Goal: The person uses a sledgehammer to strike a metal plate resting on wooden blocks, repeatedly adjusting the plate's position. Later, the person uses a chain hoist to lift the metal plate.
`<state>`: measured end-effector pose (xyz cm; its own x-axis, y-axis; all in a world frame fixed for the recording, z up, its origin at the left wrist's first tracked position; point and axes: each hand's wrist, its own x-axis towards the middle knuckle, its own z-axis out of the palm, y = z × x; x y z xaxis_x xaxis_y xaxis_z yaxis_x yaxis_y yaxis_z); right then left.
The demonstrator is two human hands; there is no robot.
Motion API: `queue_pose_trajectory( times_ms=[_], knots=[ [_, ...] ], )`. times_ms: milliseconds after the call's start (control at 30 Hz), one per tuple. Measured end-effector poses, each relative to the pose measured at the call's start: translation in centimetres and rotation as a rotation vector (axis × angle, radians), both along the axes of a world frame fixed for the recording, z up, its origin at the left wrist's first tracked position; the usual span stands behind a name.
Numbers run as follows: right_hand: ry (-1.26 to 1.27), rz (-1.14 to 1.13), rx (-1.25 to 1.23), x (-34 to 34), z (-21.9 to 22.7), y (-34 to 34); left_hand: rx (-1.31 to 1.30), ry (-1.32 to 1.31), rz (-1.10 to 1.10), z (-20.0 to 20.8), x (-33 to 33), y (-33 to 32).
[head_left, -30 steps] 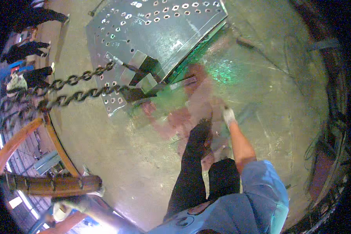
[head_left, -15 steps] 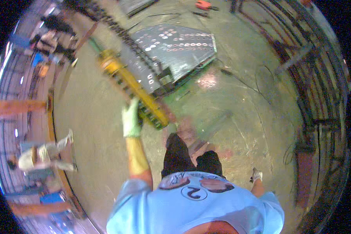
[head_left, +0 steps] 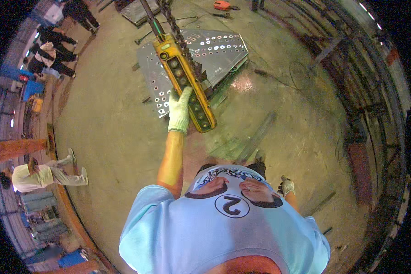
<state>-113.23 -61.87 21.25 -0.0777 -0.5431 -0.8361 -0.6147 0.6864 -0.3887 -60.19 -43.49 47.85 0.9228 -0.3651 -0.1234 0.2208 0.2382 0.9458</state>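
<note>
My left hand (head_left: 179,111), in a pale glove, is raised in front of me and grips a long yellow hoist control pendant (head_left: 185,82) with a row of round buttons. The pendant hangs from a cable next to a heavy dark chain (head_left: 174,25). Below it, on the floor, lies a large grey steel plate (head_left: 223,48) full of drilled holes. My right hand (head_left: 286,186), also gloved, hangs low beside my hip with fingers curled and nothing visible in it. I wear a light blue shirt.
A person in a white top (head_left: 39,175) bends over at the left. Two more people (head_left: 55,45) stand at the upper left. Steel frames and beams (head_left: 360,114) line the right side. An orange tool (head_left: 222,5) lies at the top.
The view has steadied. My left hand holds the yellow pendant higher and closer to the camera than half a second ago. My right hand stays low at my side.
</note>
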Motion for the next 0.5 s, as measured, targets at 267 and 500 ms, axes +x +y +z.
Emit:
queue_pose_trajectory(
  times_ms=[267, 500],
  knots=[
    [0.207, 0.001, 0.251, -4.1, -2.8, 21.0, -0.022, 0.028, -0.112, 1.9, 4.4, 14.6],
    [0.122, -0.121, 0.223, -7.8, -3.1, 26.6, -0.014, 0.004, -0.143, 3.0, 3.8, 19.9]
  ],
)
